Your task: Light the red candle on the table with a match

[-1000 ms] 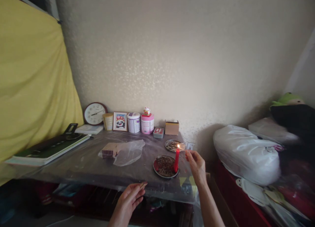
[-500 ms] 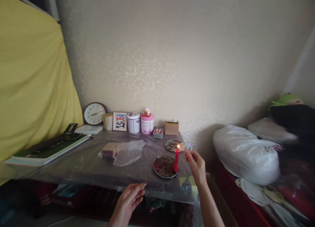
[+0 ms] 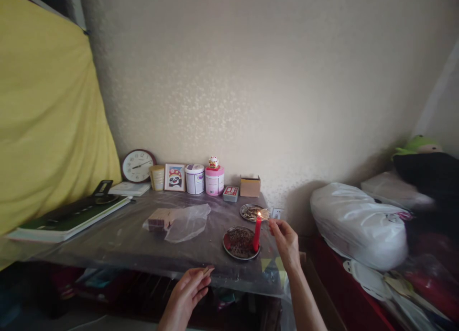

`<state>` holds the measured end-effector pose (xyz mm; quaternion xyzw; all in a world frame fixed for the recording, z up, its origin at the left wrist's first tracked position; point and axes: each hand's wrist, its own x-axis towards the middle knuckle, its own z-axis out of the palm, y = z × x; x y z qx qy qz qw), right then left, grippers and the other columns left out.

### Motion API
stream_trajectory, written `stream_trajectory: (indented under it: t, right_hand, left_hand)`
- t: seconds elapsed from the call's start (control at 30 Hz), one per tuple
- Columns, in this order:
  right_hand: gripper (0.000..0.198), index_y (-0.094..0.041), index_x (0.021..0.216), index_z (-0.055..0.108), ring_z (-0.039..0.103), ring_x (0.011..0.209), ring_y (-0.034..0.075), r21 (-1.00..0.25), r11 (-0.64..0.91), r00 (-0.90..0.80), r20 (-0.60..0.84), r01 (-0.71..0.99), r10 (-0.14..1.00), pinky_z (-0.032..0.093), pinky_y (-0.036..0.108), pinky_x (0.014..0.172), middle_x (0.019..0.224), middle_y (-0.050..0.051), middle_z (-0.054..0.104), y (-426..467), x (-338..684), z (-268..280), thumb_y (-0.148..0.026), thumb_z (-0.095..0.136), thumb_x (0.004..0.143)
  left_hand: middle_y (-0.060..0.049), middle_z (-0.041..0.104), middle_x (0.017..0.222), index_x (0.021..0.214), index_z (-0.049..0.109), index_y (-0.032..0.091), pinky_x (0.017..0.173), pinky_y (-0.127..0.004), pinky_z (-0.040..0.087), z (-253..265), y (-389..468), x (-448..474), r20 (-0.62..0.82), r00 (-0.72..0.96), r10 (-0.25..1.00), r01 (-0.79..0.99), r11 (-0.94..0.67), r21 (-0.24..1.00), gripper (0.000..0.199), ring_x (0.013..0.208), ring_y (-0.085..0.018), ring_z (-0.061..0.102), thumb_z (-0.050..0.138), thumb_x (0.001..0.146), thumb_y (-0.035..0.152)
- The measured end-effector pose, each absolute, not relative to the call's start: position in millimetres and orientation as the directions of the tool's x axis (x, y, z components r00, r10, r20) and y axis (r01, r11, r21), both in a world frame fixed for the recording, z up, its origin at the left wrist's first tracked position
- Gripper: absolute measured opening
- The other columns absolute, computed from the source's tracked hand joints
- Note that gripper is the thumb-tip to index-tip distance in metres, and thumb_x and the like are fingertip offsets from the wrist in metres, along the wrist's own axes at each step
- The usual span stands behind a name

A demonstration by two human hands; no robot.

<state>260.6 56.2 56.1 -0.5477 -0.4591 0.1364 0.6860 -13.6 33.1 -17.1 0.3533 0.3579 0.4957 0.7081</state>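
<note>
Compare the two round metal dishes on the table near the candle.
The near dish carries the lit red candle at its right edge; the far dish carries none. The near dish looks larger and is filled with dark bits; the far dish looks smaller and holds a thinner, paler scatter. The right hand holds a sparking stick above the far dish, not the near one. Both are shallow, round, metal, and sit on the plastic-covered table.

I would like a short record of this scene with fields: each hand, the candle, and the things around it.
right hand: pinches a thin stick, its tip at the candle flame
left hand: holds a small flat piece near the table edge
candle: red, lit, upright on a round dish
second dish: behind the candle
table: under plastic sheet
back row: clock, panda picture, two tins
</note>
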Motion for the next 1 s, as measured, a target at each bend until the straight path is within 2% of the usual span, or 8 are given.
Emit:
stream_trajectory:
  t: [0.33,0.73,1.0]
  right_hand:
    - [0.032,-0.015,0.078,0.066,0.055,0.061,0.016,-0.879,0.365,0.537,0.476,0.306,0.696,0.044,0.025,0.057,0.066,0.003,0.063,55.6,261.2,56.7,-0.046,0.061,0.073]
    - [0.030,-0.016,0.076,0.067,0.056,0.060,0.016,-0.894,0.343,0.552,0.447,0.288,0.703,0.043,0.025,0.057,0.063,0.001,0.064,51.5,260.1,60.2,-0.045,0.061,0.071]
    - [0.026,-0.017,0.071,0.067,0.053,0.059,0.014,-0.905,0.383,0.559,0.416,0.183,0.717,0.042,0.024,0.058,0.060,-0.001,0.061,48.2,258.4,64.9,-0.042,0.068,0.067]
  left_hand:
    - [-0.010,0.066,0.108,0.090,0.066,0.017,0.083,-0.029,0.045,-13.3,32.3,-12.7,-0.173,0.242,0.955,-0.455,0.269,0.849,0.043,0.097,-0.021,0.057,0.076,0.060,0.047]
    - [-0.010,0.067,0.107,0.090,0.066,0.018,0.081,-0.028,0.046,-19.4,34.2,-13.5,-0.160,0.243,0.957,-0.458,0.258,0.851,0.042,0.095,-0.020,0.059,0.075,0.061,0.046]
    - [-0.010,0.067,0.106,0.088,0.066,0.017,0.080,-0.028,0.046,-21.5,37.0,-13.2,-0.185,0.234,0.955,-0.459,0.276,0.844,0.043,0.094,-0.020,0.060,0.077,0.058,0.046]
